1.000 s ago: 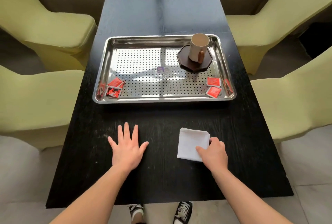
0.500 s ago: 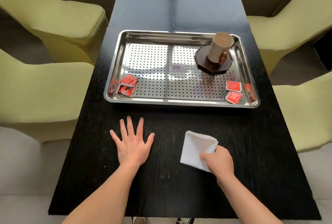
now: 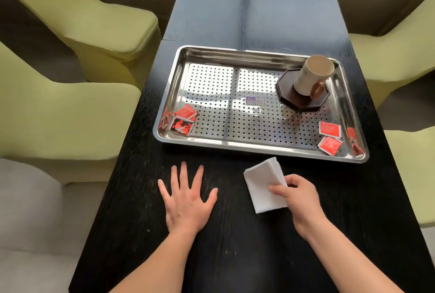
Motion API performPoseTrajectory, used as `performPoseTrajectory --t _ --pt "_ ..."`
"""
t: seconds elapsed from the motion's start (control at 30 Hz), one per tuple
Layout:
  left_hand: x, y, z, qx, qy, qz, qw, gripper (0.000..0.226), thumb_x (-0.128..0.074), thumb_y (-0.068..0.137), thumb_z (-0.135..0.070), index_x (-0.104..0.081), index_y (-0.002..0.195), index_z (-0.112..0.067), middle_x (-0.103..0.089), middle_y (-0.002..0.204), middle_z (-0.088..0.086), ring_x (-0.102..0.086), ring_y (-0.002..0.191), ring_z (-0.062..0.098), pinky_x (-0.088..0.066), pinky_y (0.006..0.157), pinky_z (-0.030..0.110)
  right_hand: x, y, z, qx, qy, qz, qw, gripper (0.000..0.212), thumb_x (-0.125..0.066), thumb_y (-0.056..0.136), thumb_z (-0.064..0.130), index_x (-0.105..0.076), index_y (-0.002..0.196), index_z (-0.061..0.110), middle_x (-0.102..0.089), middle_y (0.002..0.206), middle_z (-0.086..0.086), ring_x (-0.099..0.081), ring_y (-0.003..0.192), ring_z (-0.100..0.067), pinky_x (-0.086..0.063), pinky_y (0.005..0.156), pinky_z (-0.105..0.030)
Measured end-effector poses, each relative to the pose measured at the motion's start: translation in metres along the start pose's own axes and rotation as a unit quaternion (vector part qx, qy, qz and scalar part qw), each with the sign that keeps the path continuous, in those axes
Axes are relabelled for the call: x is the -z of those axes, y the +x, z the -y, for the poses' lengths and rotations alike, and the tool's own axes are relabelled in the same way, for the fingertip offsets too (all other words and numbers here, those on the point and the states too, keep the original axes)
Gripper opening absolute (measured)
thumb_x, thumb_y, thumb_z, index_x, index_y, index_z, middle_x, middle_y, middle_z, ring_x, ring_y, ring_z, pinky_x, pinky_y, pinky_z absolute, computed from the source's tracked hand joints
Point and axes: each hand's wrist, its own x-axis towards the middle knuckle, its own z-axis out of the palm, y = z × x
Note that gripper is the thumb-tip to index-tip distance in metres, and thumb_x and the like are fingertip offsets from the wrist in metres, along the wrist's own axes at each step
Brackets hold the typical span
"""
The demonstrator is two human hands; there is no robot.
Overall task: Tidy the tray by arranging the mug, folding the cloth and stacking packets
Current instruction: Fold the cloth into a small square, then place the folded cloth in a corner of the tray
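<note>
A perforated steel tray (image 3: 259, 52) lies across the black table (image 3: 235, 245). In its far right corner a beige mug (image 3: 310, 76) stands on a dark octagonal coaster (image 3: 303, 101). Red packets sit in two groups: a pair at the near left corner (image 3: 183, 119) and a pair at the near right corner (image 3: 329, 136). A folded white cloth (image 3: 261, 184) is lifted just in front of the tray, pinched at its right edge by my right hand (image 3: 296, 196). My left hand (image 3: 187, 201) rests flat on the table with fingers spread.
Yellow-green chairs (image 3: 70, 104) line the table's left side, and more stand on the right (image 3: 400, 57). A small printed label (image 3: 255, 100) is stuck in the tray's middle. Grey floor (image 3: 28, 222) shows at the lower left.
My right hand has raised the folded cloth off the table and carried it forward toward the tray's near edge. The view has shifted left. My left hand stays flat.
</note>
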Motion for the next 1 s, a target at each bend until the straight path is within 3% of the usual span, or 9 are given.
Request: performPoseTrajectory --t 0.1,0.2,0.3,0.43,0.57,0.73,1.0 --pt "0.000 0.000 0.000 -0.003 -0.001 -0.001 1.000 0.076 -0.025 0.088 -0.075 -0.029 0.155 -0.037 -0.022 0.165 0.009 -0.010 0.154 0.032 -0.006 0.119 0.065 0.009 0.006 0.004 -0.055 0.020 -0.005 0.998 0.017 -0.076 0.077 -0.001 -0.069 0.091 0.005 -0.071 0.095 -0.014 -0.066 0.086 -0.027 -0.051 0.065 -0.035" --pt "0.001 0.000 0.000 -0.002 -0.005 0.001 1.000 0.076 -0.028 0.088 -0.074 -0.032 0.154 -0.036 -0.024 0.164 0.010 -0.012 0.153 0.032 -0.009 0.118 0.066 0.016 0.002 0.005 -0.091 0.038 0.038 0.994 0.022 -0.074 0.079 -0.004 -0.068 0.099 0.003 -0.074 0.097 -0.015 -0.074 0.083 -0.030 -0.059 0.059 -0.037" --pt "-0.001 0.000 0.000 -0.003 -0.011 -0.009 1.000 0.075 -0.032 0.087 -0.072 -0.039 0.151 -0.034 -0.029 0.162 0.011 -0.017 0.152 0.033 -0.013 0.117 0.067 0.013 0.000 0.021 -0.046 0.060 0.068 0.995 0.026 -0.075 0.080 0.000 -0.067 0.103 0.007 -0.077 0.092 -0.009 -0.076 0.078 -0.022 -0.060 0.058 -0.032" --pt "-0.002 0.000 0.000 0.000 -0.008 -0.006 1.000 0.074 -0.033 0.087 -0.072 -0.039 0.151 -0.035 -0.028 0.163 0.010 -0.016 0.153 0.032 -0.013 0.117 0.066 -0.013 0.019 0.070 -0.005 0.126 0.118 0.985 0.034 -0.074 0.080 -0.001 -0.063 0.110 0.008 -0.073 0.103 -0.011 -0.075 0.086 -0.025 -0.060 0.061 -0.033" --pt "-0.003 0.000 0.001 -0.002 -0.020 -0.011 1.000 0.074 -0.037 0.086 -0.072 -0.041 0.150 -0.035 -0.029 0.163 0.010 -0.016 0.153 0.032 -0.012 0.118 0.066 -0.059 0.058 0.123 0.026 0.120 0.150 0.981 0.037 -0.071 0.083 -0.005 -0.057 0.117 0.004 -0.067 0.109 -0.012 -0.072 0.088 -0.027 -0.062 0.062 -0.033" --pt "-0.006 -0.001 0.003 -0.008 -0.040 -0.027 0.999 0.072 -0.045 0.084 -0.070 -0.046 0.146 -0.036 -0.032 0.161 0.009 -0.018 0.152 0.031 -0.015 0.117 0.066 -0.113 0.115 0.178 0.024 0.128 0.170 0.977 0.044 -0.065 0.086 -0.007 -0.049 0.126 -0.002 -0.060 0.117 -0.017 -0.067 0.095 -0.034 -0.063 0.063 -0.036" --pt "-0.009 -0.001 0.004 -0.010 -0.054 -0.045 0.997 0.072 -0.052 0.080 -0.069 -0.049 0.144 -0.036 -0.033 0.161 0.008 -0.022 0.152 0.031 -0.018 0.116 0.066 -0.172 0.186 0.205 0.003 0.143 0.151 0.978 0.042 -0.056 0.093 -0.006 -0.045 0.133 0.001 -0.057 0.127 -0.018 -0.062 0.109 -0.037 -0.060 0.084 -0.050"
